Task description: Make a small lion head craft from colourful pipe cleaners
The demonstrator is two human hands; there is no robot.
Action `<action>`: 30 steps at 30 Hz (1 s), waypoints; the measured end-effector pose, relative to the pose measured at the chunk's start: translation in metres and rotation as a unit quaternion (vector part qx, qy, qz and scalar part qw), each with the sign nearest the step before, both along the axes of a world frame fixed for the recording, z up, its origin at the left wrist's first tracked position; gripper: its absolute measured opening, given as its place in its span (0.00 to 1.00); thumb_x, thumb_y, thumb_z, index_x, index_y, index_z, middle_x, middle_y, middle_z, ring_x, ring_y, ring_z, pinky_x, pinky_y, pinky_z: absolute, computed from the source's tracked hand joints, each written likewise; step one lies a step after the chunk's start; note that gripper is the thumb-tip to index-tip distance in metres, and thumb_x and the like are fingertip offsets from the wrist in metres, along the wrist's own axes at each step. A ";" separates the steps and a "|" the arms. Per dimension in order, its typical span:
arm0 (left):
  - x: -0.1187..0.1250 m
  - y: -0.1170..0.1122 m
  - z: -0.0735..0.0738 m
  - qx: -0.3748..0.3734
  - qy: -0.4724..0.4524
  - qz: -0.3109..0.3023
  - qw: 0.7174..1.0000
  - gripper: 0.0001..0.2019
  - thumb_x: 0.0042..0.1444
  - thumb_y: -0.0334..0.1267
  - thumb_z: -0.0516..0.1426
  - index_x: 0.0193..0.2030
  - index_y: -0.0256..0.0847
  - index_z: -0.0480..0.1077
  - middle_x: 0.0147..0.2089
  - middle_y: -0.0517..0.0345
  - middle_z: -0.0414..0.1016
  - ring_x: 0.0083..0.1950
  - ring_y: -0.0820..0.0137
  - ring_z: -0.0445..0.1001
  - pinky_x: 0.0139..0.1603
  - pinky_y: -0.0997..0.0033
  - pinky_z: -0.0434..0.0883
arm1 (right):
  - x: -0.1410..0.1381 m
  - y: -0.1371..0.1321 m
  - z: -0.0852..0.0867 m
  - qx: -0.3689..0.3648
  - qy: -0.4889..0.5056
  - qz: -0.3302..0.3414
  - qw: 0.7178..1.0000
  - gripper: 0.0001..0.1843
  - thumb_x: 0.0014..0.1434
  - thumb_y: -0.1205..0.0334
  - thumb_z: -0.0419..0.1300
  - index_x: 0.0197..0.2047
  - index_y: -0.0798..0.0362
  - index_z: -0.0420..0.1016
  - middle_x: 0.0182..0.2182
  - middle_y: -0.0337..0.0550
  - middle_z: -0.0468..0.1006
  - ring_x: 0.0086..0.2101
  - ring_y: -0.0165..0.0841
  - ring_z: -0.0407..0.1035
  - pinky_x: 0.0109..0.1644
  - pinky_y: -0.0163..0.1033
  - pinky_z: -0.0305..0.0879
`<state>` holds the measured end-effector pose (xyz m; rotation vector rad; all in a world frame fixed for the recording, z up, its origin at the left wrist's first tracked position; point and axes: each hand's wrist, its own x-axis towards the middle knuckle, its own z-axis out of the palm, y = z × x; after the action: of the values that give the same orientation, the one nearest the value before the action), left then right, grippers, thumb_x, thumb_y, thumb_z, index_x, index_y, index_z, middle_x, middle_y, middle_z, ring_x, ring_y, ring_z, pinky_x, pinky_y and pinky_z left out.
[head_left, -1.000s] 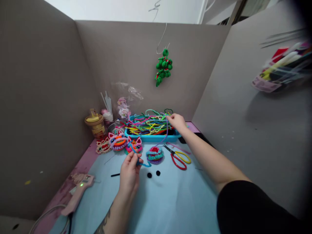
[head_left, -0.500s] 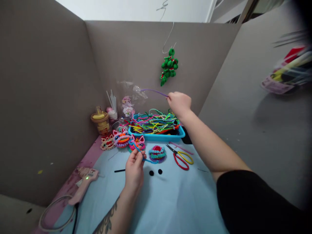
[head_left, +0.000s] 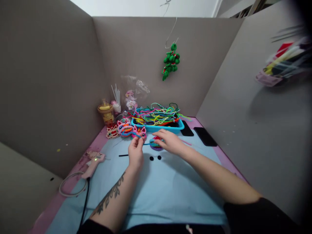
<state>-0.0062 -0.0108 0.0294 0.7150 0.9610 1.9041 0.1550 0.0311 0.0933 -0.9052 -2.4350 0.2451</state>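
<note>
Right hand (head_left: 168, 141) has dropped from above tray (head_left: 170, 129) to coiled piece (head_left: 156, 149), fingers parted, contact unclear; left hand (head_left: 136, 151) pinches blue stem (head_left: 147, 144) above mat (head_left: 175, 191); likely light, bendy, best pinched mid-length.

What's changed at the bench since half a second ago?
The right hand came down from its raised position by the blue tray, nearer the left hand. The purple stem it held up no longer shows. The left hand still pinches the blue stem; the glue gun and black discs stayed put.
</note>
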 end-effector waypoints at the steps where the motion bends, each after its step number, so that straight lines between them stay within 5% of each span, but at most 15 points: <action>1: 0.001 0.000 -0.001 0.004 0.006 -0.004 1.000 0.15 0.46 0.43 0.63 0.39 0.36 0.72 0.35 0.55 0.76 0.37 0.72 0.73 0.45 0.71 0.67 | 0.003 -0.009 -0.008 0.011 -0.003 -0.022 1.000 0.14 0.59 0.60 0.55 0.47 0.52 0.73 0.41 0.47 0.75 0.40 0.34 0.69 0.44 0.37 0.63; 7: 0.003 0.000 -0.002 0.024 0.012 -0.034 0.999 0.16 0.44 0.42 0.64 0.39 0.36 0.73 0.35 0.55 0.75 0.36 0.73 0.72 0.44 0.72 0.68 | 0.005 -0.031 -0.040 0.069 0.018 -0.114 0.991 0.11 0.61 0.64 0.52 0.43 0.50 0.75 0.36 0.46 0.76 0.37 0.35 0.69 0.40 0.37 0.62; 10: 0.005 -0.001 -0.001 0.018 0.014 -0.047 0.999 0.18 0.43 0.41 0.64 0.41 0.36 0.73 0.34 0.56 0.75 0.35 0.74 0.72 0.43 0.73 0.68 | 0.003 -0.037 -0.047 0.110 0.025 -0.128 0.985 0.13 0.60 0.64 0.53 0.47 0.49 0.73 0.38 0.46 0.77 0.39 0.36 0.69 0.39 0.37 0.62; 15: 0.007 -0.001 -0.001 0.010 -0.007 -0.073 0.997 0.18 0.42 0.40 0.65 0.41 0.35 0.72 0.33 0.57 0.74 0.32 0.77 0.70 0.40 0.74 0.67 | 0.004 -0.036 -0.060 0.137 0.026 -0.134 0.981 0.12 0.61 0.66 0.51 0.38 0.50 0.76 0.32 0.46 0.78 0.36 0.35 0.68 0.37 0.36 0.60; 21: -0.002 0.005 -0.001 0.000 -0.095 -0.098 0.991 0.15 0.41 0.34 0.66 0.37 0.36 0.71 0.31 0.60 0.73 0.31 0.78 0.70 0.41 0.74 0.68 | 0.016 -0.027 -0.073 0.060 0.129 -0.146 0.979 0.10 0.59 0.65 0.52 0.33 0.51 0.75 0.32 0.44 0.76 0.36 0.35 0.68 0.40 0.37 0.61; 30: -0.010 0.009 0.008 0.002 -0.166 -0.096 0.981 0.11 0.43 0.22 0.60 0.33 0.38 0.69 0.25 0.66 0.70 0.28 0.81 0.70 0.41 0.76 0.70 | 0.026 -0.017 -0.075 -0.088 0.317 -0.179 0.927 0.08 0.52 0.63 0.53 0.26 0.53 0.71 0.25 0.40 0.72 0.29 0.33 0.66 0.33 0.35 0.60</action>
<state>-0.0158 -0.0021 0.0375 0.4542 0.6548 1.7821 0.1805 0.0144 0.0181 -1.1193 -1.6414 0.5343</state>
